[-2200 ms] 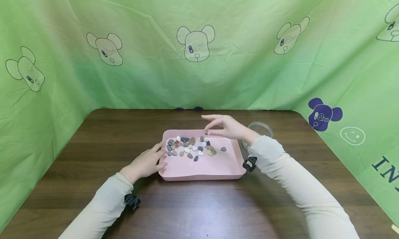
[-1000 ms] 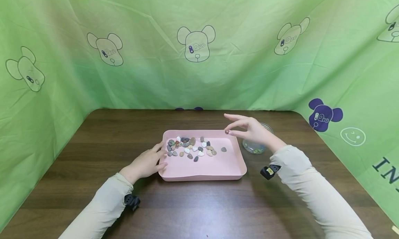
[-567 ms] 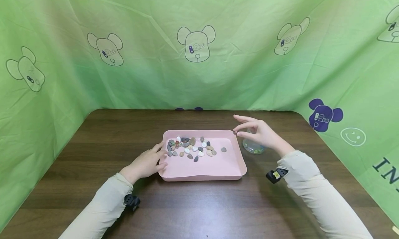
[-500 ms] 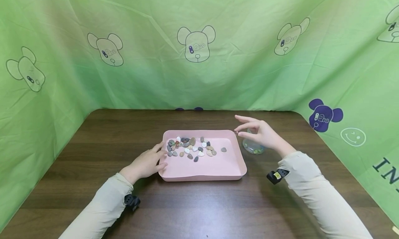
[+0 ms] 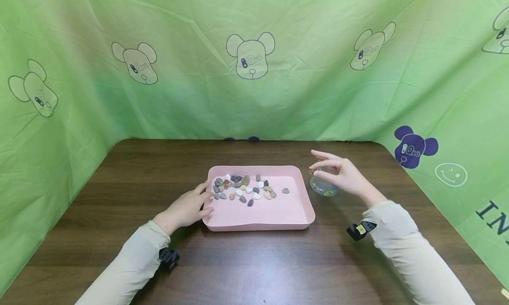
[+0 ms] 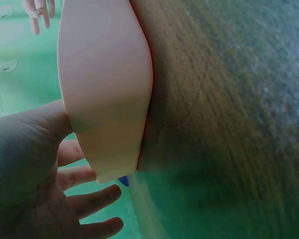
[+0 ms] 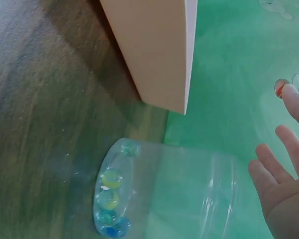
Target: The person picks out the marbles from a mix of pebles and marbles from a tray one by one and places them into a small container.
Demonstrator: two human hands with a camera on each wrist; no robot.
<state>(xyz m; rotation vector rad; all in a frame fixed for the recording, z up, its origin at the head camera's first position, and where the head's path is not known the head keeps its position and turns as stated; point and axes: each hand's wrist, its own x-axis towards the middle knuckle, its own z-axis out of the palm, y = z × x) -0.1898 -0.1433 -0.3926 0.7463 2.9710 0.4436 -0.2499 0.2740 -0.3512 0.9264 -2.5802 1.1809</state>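
My right hand [image 5: 343, 176] pinches a small reddish marble [image 7: 281, 88] between thumb and finger, held in the air by a clear jar [image 5: 324, 189]. Several green, yellow and blue marbles [image 7: 109, 199] lie at the jar's bottom in the right wrist view. Left of the jar stands a pink tray [image 5: 262, 216] holding grey, white and tan stones [image 5: 256, 196] and a few reddish marbles [image 5: 226, 181] at its left. My left hand [image 5: 184, 210] rests on the tray's left rim, its fingers spread loosely; the left wrist view shows the fingers [image 6: 93, 201] relaxed beside the wall.
A brown wooden table [image 5: 238, 265] carries the tray and jar. Green cloth [image 5: 191, 97] with printed bear heads hangs behind and at both sides. A black wrist camera [image 5: 169, 257] sits on the left sleeve, another [image 5: 361, 230] on the right.
From over the tray's back edge, my right hand has moved right to the jar, carrying the marble. The left hand, tray and stones look unmoved.
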